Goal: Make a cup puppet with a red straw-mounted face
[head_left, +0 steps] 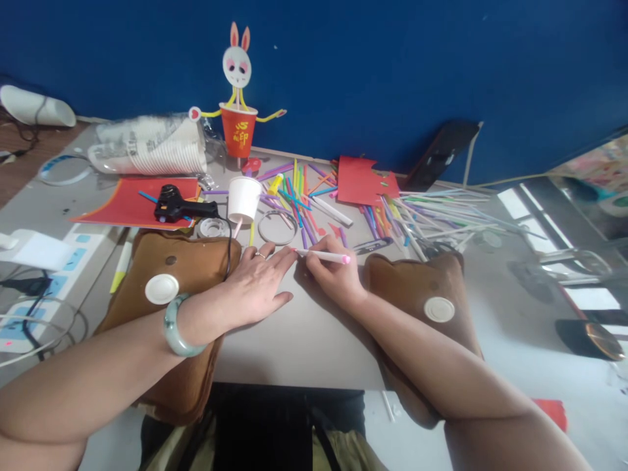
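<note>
My right hand grips a white marker with a pink end, its tip close by my left index finger. My left hand lies on the grey table with fingers stretched out, a ring on one and a pale green bangle at the wrist. Whatever sits under its fingertips is too small to make out. Just beyond stand a white paper cup and a clear tape ring. A brown cushion lies under my left forearm, another beside my right.
A rabbit-headed figure on a red cup stands at the back, near bagged paper cups. A black glue gun rests on red paper. Coloured straws and pipe cleaners are scattered behind; a power strip lies left.
</note>
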A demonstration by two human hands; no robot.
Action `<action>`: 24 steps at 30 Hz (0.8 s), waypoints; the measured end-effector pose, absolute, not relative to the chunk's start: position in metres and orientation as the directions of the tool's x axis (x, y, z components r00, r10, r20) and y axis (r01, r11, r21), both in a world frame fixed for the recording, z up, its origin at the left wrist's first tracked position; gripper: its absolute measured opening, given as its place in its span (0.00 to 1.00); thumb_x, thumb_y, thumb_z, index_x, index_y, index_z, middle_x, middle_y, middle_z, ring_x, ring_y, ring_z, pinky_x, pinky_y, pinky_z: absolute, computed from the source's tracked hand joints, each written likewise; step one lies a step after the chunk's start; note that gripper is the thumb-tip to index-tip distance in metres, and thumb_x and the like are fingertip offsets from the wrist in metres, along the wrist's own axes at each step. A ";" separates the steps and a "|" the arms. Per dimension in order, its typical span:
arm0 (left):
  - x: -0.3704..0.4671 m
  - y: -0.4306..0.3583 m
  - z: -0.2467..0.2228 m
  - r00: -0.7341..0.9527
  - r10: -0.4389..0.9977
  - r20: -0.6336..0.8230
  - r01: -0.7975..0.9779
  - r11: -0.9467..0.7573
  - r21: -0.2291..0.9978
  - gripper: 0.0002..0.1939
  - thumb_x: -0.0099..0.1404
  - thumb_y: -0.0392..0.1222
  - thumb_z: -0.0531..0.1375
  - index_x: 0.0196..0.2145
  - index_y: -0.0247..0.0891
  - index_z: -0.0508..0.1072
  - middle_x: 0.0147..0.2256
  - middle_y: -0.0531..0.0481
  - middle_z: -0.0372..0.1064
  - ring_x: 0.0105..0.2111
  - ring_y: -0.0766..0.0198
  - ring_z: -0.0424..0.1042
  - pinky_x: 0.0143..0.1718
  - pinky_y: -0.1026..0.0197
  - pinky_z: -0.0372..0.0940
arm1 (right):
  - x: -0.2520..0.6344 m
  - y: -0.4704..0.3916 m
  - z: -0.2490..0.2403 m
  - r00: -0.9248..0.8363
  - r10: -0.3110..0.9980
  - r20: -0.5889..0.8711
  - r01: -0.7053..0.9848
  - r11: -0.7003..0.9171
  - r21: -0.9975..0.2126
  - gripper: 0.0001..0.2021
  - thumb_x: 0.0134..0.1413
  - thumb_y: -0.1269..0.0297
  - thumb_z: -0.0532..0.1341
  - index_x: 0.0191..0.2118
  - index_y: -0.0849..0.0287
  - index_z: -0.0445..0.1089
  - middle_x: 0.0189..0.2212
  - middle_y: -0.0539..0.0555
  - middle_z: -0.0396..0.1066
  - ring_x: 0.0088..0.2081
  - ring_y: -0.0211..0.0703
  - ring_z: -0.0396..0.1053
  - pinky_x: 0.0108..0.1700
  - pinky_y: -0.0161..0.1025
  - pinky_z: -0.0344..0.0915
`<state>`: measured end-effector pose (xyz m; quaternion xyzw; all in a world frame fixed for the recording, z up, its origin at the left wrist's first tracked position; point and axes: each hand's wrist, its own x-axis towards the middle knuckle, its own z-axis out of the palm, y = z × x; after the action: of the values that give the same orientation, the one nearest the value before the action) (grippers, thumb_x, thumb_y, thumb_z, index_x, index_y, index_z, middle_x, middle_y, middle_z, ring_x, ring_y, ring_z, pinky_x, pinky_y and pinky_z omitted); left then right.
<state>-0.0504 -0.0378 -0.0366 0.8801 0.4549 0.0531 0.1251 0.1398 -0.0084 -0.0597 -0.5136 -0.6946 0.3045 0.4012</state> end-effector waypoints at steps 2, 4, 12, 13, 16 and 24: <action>-0.051 -0.038 -0.038 0.589 0.808 -0.020 0.784 -0.565 0.256 0.27 0.65 0.45 0.59 0.59 0.35 0.62 0.62 0.42 0.62 0.59 0.43 0.59 0.53 0.41 0.59 | 0.140 -0.008 -0.059 -0.148 0.960 0.237 0.471 0.279 -0.837 0.06 0.53 0.65 0.59 0.27 0.56 0.64 0.20 0.46 0.67 0.22 0.35 0.64 0.27 0.34 0.61; -0.051 -0.037 -0.039 0.592 0.806 -0.021 0.785 -0.570 0.243 0.26 0.65 0.46 0.59 0.59 0.36 0.64 0.63 0.42 0.61 0.59 0.42 0.58 0.54 0.40 0.59 | 0.139 -0.009 -0.059 -0.147 0.961 0.234 0.467 0.275 -0.840 0.06 0.53 0.65 0.60 0.27 0.56 0.64 0.20 0.46 0.67 0.22 0.35 0.64 0.27 0.34 0.62; -0.050 -0.037 -0.040 0.585 0.810 -0.027 0.792 -0.564 0.233 0.26 0.65 0.47 0.59 0.58 0.35 0.65 0.64 0.42 0.60 0.59 0.42 0.58 0.52 0.40 0.60 | 0.139 -0.010 -0.061 -0.143 0.960 0.240 0.472 0.280 -0.836 0.06 0.54 0.66 0.59 0.27 0.56 0.64 0.20 0.46 0.68 0.22 0.34 0.65 0.27 0.33 0.62; -0.050 -0.037 -0.040 0.585 0.811 -0.028 0.793 -0.564 0.232 0.26 0.66 0.47 0.59 0.58 0.35 0.65 0.64 0.42 0.60 0.59 0.42 0.58 0.52 0.40 0.59 | 0.139 -0.010 -0.061 -0.142 0.960 0.243 0.476 0.281 -0.833 0.06 0.54 0.66 0.59 0.27 0.56 0.64 0.21 0.46 0.68 0.22 0.35 0.65 0.27 0.33 0.62; -0.050 -0.037 -0.040 0.586 0.810 -0.028 0.792 -0.565 0.229 0.25 0.66 0.47 0.58 0.58 0.35 0.65 0.63 0.42 0.60 0.59 0.42 0.58 0.52 0.41 0.59 | 0.140 -0.009 -0.062 -0.144 0.958 0.249 0.480 0.288 -0.829 0.05 0.53 0.66 0.59 0.27 0.56 0.64 0.21 0.46 0.68 0.23 0.35 0.65 0.27 0.34 0.62; -0.050 -0.037 -0.041 0.581 0.813 -0.027 0.796 -0.561 0.226 0.26 0.65 0.47 0.59 0.59 0.36 0.65 0.64 0.40 0.60 0.60 0.41 0.57 0.53 0.41 0.59 | 0.140 -0.008 -0.060 -0.153 0.951 0.270 0.492 0.310 -0.814 0.05 0.53 0.67 0.58 0.27 0.56 0.64 0.20 0.45 0.67 0.22 0.35 0.64 0.27 0.34 0.61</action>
<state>-0.0504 -0.0373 -0.0412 0.8827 0.4558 0.0400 0.1074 0.1405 -0.0081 -0.0596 -0.5128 -0.7032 0.2864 0.4006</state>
